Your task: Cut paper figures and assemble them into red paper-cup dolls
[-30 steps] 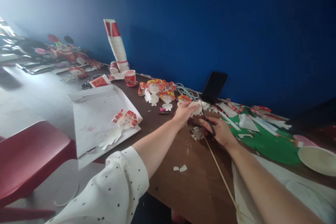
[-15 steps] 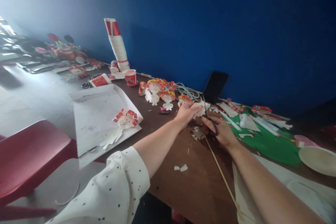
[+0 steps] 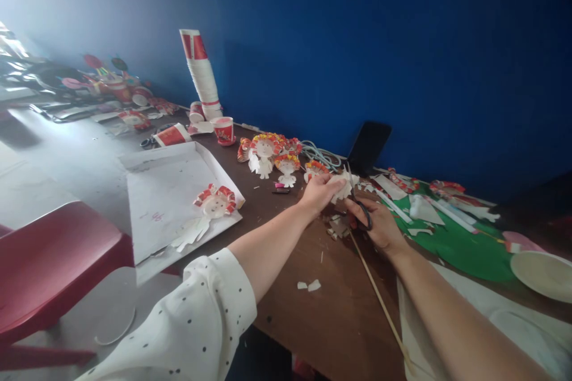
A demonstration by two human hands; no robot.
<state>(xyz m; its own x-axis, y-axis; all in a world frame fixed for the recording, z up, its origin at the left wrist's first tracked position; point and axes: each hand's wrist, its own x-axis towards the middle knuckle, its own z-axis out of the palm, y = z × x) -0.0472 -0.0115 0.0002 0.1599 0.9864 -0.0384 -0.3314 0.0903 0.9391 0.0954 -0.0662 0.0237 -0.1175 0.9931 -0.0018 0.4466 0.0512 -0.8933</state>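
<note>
On the table [image 3: 308, 327] lie a thin stick [image 3: 376, 290] and two white scraps [image 3: 314, 285]; right hand [image 3: 379, 225], grip wrapped round dark-handled scissors [image 3: 369, 219]; left hand [image 3: 317, 193], grip pinching a white paper piece [image 3: 340, 191] at the blades; beyond, paper dolls [image 3: 264, 158]; farthest, a blue wall [image 3: 357, 41].

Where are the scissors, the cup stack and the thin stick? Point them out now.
Scissors [image 3: 369, 218]: head view, on the dark handle loop.
Cup stack [image 3: 204, 78]: head view, on its white middle.
Thin stick [image 3: 376, 289]: head view, about midway along its length.
</note>
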